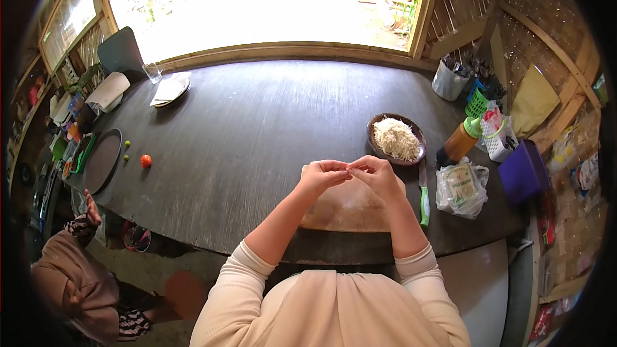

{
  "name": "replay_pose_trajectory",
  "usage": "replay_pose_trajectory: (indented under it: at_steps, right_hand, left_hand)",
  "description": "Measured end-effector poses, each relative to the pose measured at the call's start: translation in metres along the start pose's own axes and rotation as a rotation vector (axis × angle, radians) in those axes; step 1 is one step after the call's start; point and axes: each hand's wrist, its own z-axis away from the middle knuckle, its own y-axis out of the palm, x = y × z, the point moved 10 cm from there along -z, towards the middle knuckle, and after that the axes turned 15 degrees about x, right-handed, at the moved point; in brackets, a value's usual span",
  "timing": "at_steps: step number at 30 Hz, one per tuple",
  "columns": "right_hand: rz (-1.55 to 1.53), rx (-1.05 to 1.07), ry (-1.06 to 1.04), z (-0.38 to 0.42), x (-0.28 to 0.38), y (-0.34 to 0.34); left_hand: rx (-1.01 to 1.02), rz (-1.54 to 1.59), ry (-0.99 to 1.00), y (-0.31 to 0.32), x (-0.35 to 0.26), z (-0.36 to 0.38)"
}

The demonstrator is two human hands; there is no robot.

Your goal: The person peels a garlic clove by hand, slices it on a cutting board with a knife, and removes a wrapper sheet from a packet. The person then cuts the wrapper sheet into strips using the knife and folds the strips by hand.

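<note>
My left hand (319, 177) and my right hand (375, 176) meet fingertip to fingertip over a wooden cutting board (347, 212). Both are closed in a pinch; whatever lies between the fingers is too small to make out. Just beyond my right hand stands a dark round bowl (411, 158) heaped with pale shredded food (396, 139). A knife (424, 207) with a green handle lies right of the board, its blade pointing away from me. Beside it sits a knotted clear plastic bag (463, 190) with printed contents.
Right: a sauce bottle (459, 142) with green cap, a white utensil bucket (449, 81), baskets and a purple container (524, 172). Left: a tomato (146, 161), small green limes (126, 143), a round dark tray (103, 162) and stacked plates (172, 91). Another person (77, 276) is at lower left.
</note>
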Motion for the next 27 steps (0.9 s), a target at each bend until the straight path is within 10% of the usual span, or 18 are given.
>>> replay_pose_trajectory:
  at_steps: [27]
  right_hand:
    - [-0.389, -0.004, 0.041, -0.002, -0.011, 0.002]
  left_hand:
    - [-0.062, -0.005, -0.017, 0.009, -0.003, 0.005]
